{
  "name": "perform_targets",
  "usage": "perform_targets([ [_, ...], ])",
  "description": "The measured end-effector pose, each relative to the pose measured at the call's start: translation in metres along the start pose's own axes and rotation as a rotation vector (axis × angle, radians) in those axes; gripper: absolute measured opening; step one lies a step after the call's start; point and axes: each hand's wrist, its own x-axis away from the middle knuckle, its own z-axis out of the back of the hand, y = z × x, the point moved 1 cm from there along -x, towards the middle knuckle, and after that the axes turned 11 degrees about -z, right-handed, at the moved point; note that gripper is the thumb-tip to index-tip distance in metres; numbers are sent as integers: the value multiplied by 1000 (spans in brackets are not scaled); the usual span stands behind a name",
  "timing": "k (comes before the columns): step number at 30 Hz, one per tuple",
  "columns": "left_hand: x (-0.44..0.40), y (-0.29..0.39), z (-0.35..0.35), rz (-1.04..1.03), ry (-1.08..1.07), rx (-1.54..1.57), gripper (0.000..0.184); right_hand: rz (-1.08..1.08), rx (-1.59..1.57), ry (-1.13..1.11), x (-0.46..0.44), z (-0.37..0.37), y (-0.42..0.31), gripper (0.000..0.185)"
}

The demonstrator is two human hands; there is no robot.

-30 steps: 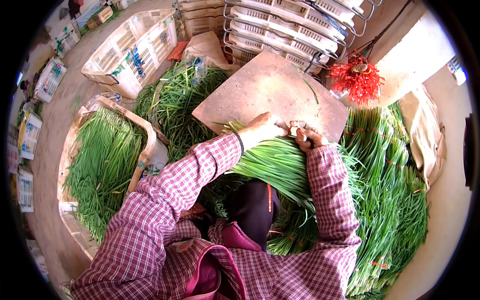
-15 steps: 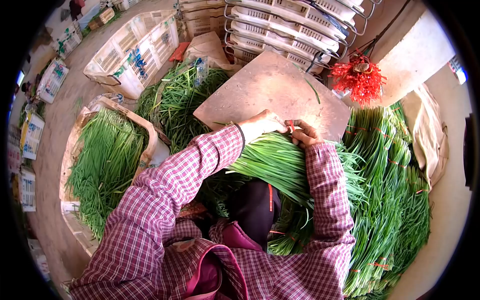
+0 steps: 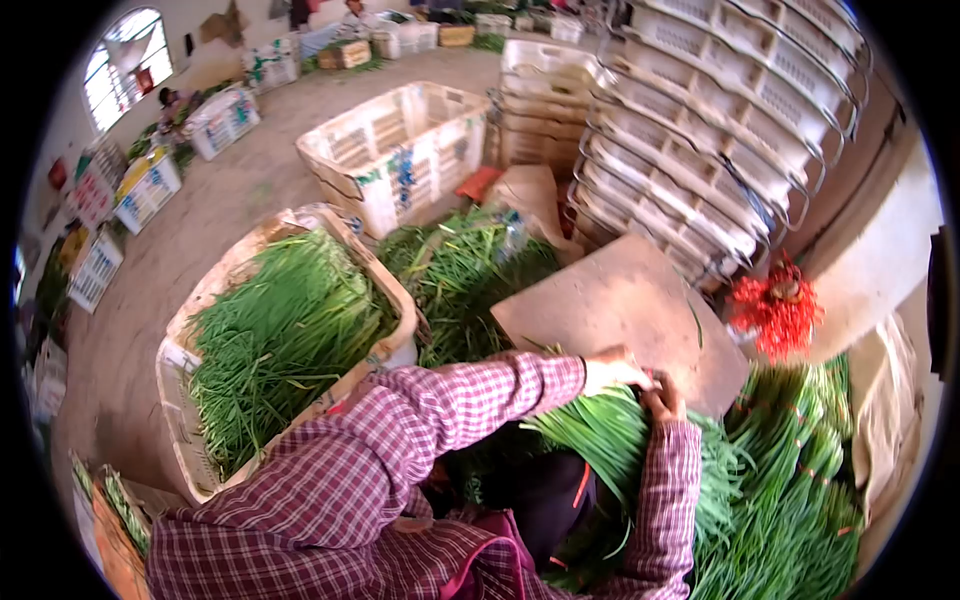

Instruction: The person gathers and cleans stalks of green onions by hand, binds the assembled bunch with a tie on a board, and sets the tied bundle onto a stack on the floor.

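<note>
A bunch of green garlic chives (image 3: pixel 600 425) lies across my lap, its upper end at the lower edge of a worn flat board (image 3: pixel 620 310). My left hand (image 3: pixel 612 370) is closed at that end, fingertips pinched together. Against it, my right hand (image 3: pixel 663 398) is closed too, with bent fingers. Half a second earlier a thin red tie showed between the fingertips; now it is too small and blurred to make out. A red strip (image 3: pixel 582 485) rests on my dark trouser knee. Red-tied chive bundles (image 3: pixel 790 500) are piled at my right.
A white crate (image 3: pixel 180 370) of loose chives (image 3: pixel 290 340) stands at left. More loose greens (image 3: pixel 455 270) lie behind my left arm. Beyond are a large crate (image 3: pixel 420 165) and tall crate stacks (image 3: pixel 690 150). A cluster of red ties (image 3: pixel 780 308) hangs by the pillar.
The head view has swung left and up, so the scene sits lower and farther right. Both hands stay together at the bunch's end, and the red tie between them no longer shows clearly.
</note>
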Motion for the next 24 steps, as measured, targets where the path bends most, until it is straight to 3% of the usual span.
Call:
perform_targets([
  [1,14,20,-4,-27,13,-70,34,-14,23,10,-3,1,6,34],
  [5,-8,-22,3,-164,-25,-119,37,-12,57,97,-13,-4,18,36],
  [9,-1,-7,-1,-105,46,-232,36,149,82,182,-11,-11,13,31],
  [11,-7,-9,0,-30,110,-288,27,148,120,200,-4,-12,1,30],
  [16,-5,-2,-3,-1,143,-504,28,164,292,280,-3,-10,-1,30],
  [19,-7,-9,0,-38,131,-478,29,149,349,339,6,-13,-6,28],
  [21,-7,-11,-1,-54,124,-482,29,255,497,481,17,-17,-17,26],
  [24,3,-8,2,-164,118,-426,31,291,366,626,27,-15,-23,22],
])
